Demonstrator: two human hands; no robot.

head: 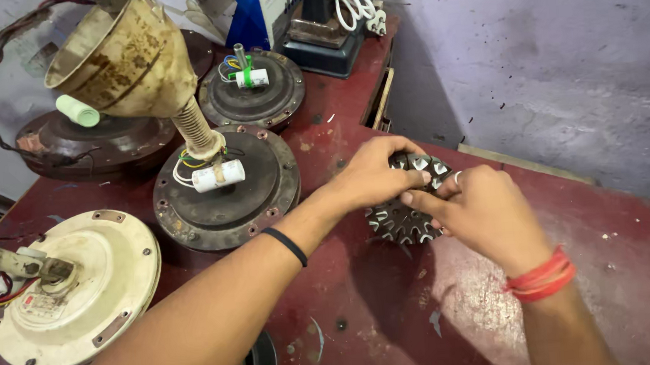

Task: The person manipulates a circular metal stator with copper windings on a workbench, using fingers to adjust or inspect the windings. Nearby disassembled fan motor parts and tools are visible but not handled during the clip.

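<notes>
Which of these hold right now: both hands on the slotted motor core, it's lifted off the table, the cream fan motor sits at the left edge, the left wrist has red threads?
1. Both the left hand and right hand grip the slotted motor core. True.
2. The core is lifted off the red table. False: it rests there.
3. The cream fan motor sits at the left edge. True.
4. The left wrist wears red threads. False: it wears a black band.
</notes>
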